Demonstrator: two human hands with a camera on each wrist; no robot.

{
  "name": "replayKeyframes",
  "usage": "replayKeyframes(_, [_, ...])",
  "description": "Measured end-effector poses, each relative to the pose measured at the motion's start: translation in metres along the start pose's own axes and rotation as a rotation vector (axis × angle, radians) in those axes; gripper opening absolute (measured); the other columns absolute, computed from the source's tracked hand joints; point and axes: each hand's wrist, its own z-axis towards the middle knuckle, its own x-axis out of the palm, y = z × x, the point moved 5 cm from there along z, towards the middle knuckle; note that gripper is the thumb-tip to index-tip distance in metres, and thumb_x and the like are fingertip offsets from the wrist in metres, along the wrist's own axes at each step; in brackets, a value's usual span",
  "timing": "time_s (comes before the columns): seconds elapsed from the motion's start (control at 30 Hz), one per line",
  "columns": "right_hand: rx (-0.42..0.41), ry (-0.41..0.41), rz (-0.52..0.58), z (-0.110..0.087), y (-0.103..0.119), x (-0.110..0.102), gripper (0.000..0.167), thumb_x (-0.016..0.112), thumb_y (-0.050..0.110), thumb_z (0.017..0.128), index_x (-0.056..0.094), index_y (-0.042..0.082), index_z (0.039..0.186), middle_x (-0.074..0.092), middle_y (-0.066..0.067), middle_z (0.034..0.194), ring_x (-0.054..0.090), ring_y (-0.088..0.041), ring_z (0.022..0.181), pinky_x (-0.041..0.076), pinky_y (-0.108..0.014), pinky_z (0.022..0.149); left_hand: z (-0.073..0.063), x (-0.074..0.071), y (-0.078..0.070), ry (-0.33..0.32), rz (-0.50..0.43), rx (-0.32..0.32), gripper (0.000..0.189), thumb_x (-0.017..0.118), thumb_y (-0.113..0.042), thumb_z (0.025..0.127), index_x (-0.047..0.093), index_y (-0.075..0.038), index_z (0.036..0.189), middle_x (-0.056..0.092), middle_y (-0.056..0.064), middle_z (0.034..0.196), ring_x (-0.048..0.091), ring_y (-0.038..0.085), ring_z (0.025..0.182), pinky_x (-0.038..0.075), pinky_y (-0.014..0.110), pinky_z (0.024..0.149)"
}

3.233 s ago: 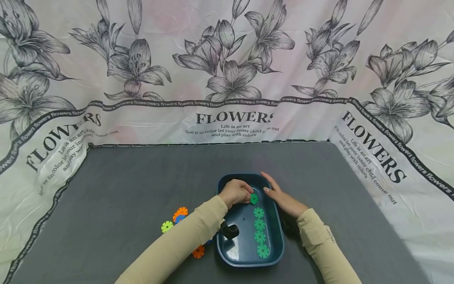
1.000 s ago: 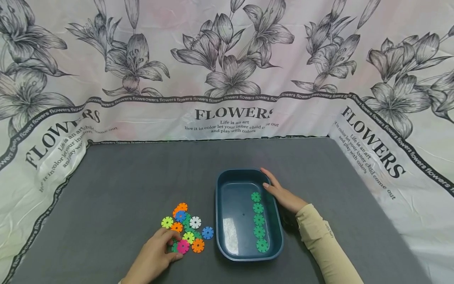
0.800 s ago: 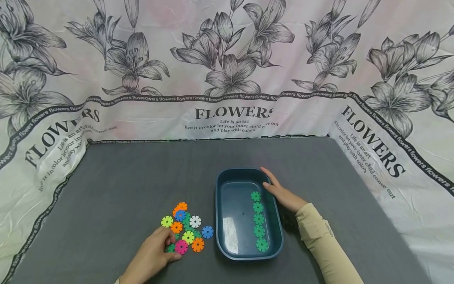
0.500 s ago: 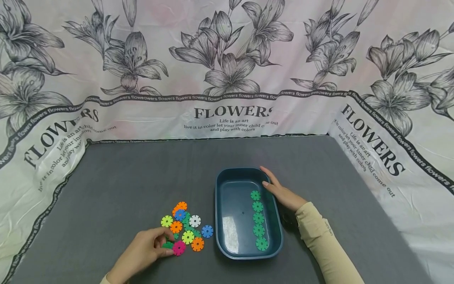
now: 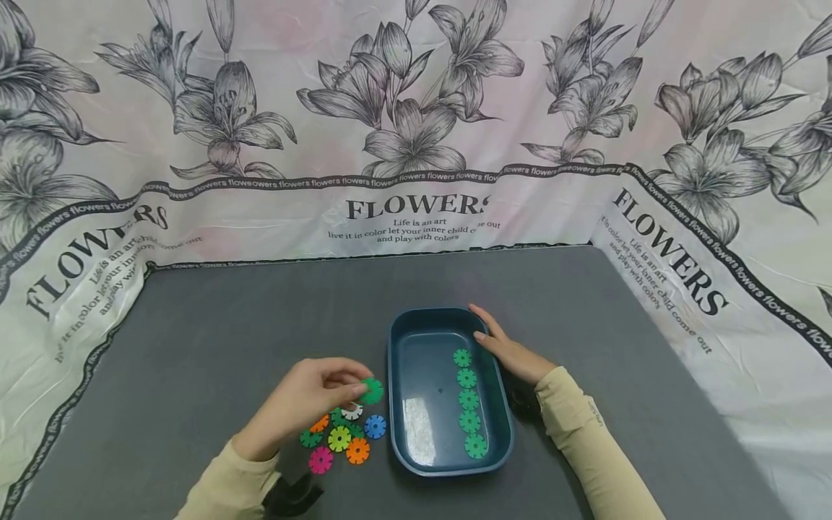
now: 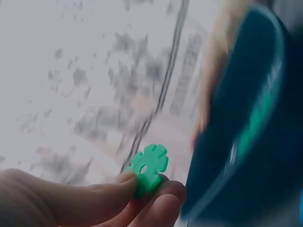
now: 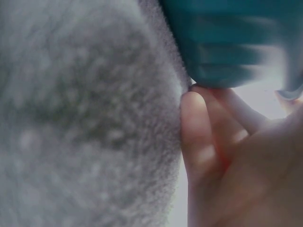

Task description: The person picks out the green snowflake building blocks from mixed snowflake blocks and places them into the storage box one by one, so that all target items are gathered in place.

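Observation:
My left hand pinches a green interlocking disc between thumb and fingers, above the loose pile and just left of the blue tray. The left wrist view shows this held disc close up, with slots round its edge and a hole in the middle. My right hand holds the tray's far right side, thumb over the rim and fingers along the outer wall. In the right wrist view its fingers lie against the tray's outside. Inside the tray, several green discs form a row along the right.
Below the left hand lie a pink disc, an orange disc, a yellow-green disc, a blue disc and several others, partly hidden by the hand. A flower-printed cloth stands around the grey table.
The left hand placed a green disc at the row's far end, went back to the pile, shifted the pink disc aside, and has risen rightward with another green disc. The right hand stays on the tray.

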Motion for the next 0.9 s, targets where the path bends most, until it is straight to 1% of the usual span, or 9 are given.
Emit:
replayKeyframes(0.07, [0.0,-0.001,-0.006,0.0,0.0,0.0,0.059,0.036,0.044,0.103,0.001,0.044,0.151,-0.003,-0.002,0.161,0.01,-0.04,0.145,0.017,-0.07,0.106,0.017,0.019,-0.008,0.068,-0.086,-0.001,0.019,0.067,-0.017,0.09,0.069,-0.006,0.105,0.072,0.006,0.09,0.069,0.027,0.079,0.057,0.039,0.073])
replayKeyframes(0.17, [0.008,-0.003,0.002,-0.001,-0.001,-0.001,0.058,0.035,0.044,0.103,0.002,0.045,0.15,-0.002,-0.003,0.161,0.01,-0.041,0.145,0.016,-0.071,0.106,0.042,0.048,-0.015,0.164,-0.165,-0.006,0.019,0.066,-0.008,0.09,0.069,-0.003,0.108,0.072,0.009,0.091,0.069,0.033,0.081,0.057,0.041,0.074])
replayKeyframes(0.27, [0.008,0.001,0.025,-0.001,-0.003,0.0,0.058,0.035,0.042,0.103,0.002,0.045,0.151,-0.002,-0.003,0.161,0.01,-0.04,0.145,0.015,-0.07,0.107,0.061,0.072,-0.016,0.247,-0.162,-0.027,0.022,0.065,-0.001,0.089,0.068,0.001,0.111,0.072,0.015,0.092,0.069,0.03,0.077,0.058,0.041,0.072])
replayKeyframes(0.33, [0.009,0.003,0.035,-0.001,-0.003,0.001,0.058,0.035,0.042,0.103,0.002,0.045,0.151,-0.002,-0.003,0.161,0.01,-0.04,0.145,0.015,-0.07,0.107,0.069,0.087,-0.014,0.288,-0.138,-0.055,0.023,0.066,0.001,0.087,0.069,0.002,0.11,0.072,0.017,0.09,0.07,0.029,0.073,0.058,0.041,0.07])
replayKeyframes(0.47, [0.009,0.017,0.032,-0.003,-0.005,0.003,0.057,0.033,0.043,0.103,0.001,0.044,0.151,-0.002,-0.004,0.161,0.01,-0.041,0.145,0.016,-0.07,0.106,0.075,0.11,-0.012,0.348,-0.075,-0.115,0.02,0.067,0.007,0.084,0.072,0.002,0.102,0.071,0.018,0.081,0.07,0.026,0.067,0.058,0.039,0.065])
replayKeyframes(0.6, [-0.006,0.019,0.036,-0.002,-0.004,0.003,0.058,0.033,0.044,0.103,0.001,0.042,0.151,-0.003,-0.004,0.161,0.008,-0.041,0.145,0.015,-0.071,0.106,0.075,0.124,-0.009,0.38,-0.012,-0.134,0.019,0.065,0.013,0.08,0.074,0.001,0.093,0.069,0.013,0.069,0.066,0.019,0.059,0.057,0.034,0.061])
replayKeyframes(0.67, [-0.011,0.018,0.037,-0.001,-0.002,0.002,0.058,0.034,0.045,0.103,0.001,0.042,0.151,-0.003,-0.003,0.161,0.009,-0.04,0.145,0.014,-0.07,0.107,0.074,0.128,-0.007,0.394,0.009,-0.133,0.02,0.065,0.014,0.079,0.074,0.0,0.09,0.067,0.012,0.066,0.063,0.015,0.057,0.056,0.031,0.059])
replayKeyframes(0.73, [-0.01,0.021,0.03,0.0,-0.001,0.002,0.059,0.033,0.046,0.103,0.001,0.043,0.151,-0.004,-0.003,0.161,0.009,-0.041,0.145,0.015,-0.07,0.107,0.073,0.13,-0.004,0.399,0.026,-0.133,0.019,0.066,0.015,0.078,0.074,-0.001,0.087,0.066,0.012,0.063,0.061,0.014,0.055,0.055,0.029,0.058])
replayKeyframes(0.9, [-0.014,0.017,0.02,0.002,0.0,0.002,0.059,0.033,0.044,0.103,0.0,0.04,0.152,-0.004,-0.005,0.161,0.01,-0.043,0.144,0.016,-0.071,0.106,0.07,0.131,0.0,0.403,0.079,-0.098,0.018,0.067,0.015,0.076,0.074,-0.001,0.084,0.066,0.009,0.062,0.058,0.013,0.052,0.053,0.026,0.055])
